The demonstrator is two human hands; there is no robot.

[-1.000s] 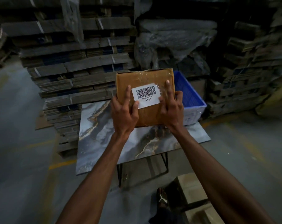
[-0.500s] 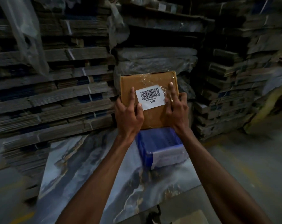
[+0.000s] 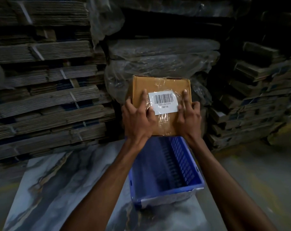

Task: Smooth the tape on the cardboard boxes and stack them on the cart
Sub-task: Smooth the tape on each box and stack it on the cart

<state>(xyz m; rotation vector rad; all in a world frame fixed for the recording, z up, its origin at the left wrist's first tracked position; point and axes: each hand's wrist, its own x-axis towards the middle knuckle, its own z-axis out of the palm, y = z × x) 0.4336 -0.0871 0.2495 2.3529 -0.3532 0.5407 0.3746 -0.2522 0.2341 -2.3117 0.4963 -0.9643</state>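
Small square brown cardboard box [image 3: 161,104] held up in the air between both hands, its broad face turned to the camera, directly above the far end of a blue slotted plastic crate [image 3: 166,170]. Clear glossy packing tape [image 3: 164,120] runs down the box face, wrinkled, covering a white rectangular barcode label [image 3: 163,101] printed "50/15". Left hand [image 3: 138,119] grips the box's left side: fingers spread flat on the face, forefinger stretched up beside the label's left edge, thumb lying on the label's lower left corner. Right hand [image 3: 189,115] grips the right side: fingers extended up the face just right of the label, the outer fingers wrapped over the box's right edge. Crate sits below the box on a grey-blue marbled tabletop [image 3: 58,189], its near wall showing a white strip. Left of the box and behind it, tall piles of flattened strapped corrugated cardboard [image 3: 45,97]. Straight behind the box, bundles wrapped in cloudy plastic sheeting [image 3: 161,59]. Right of the box, more stacked flat cartons [image 3: 251,105], dim and blurred. Grey concrete floor [image 3: 258,172] right of the crate.
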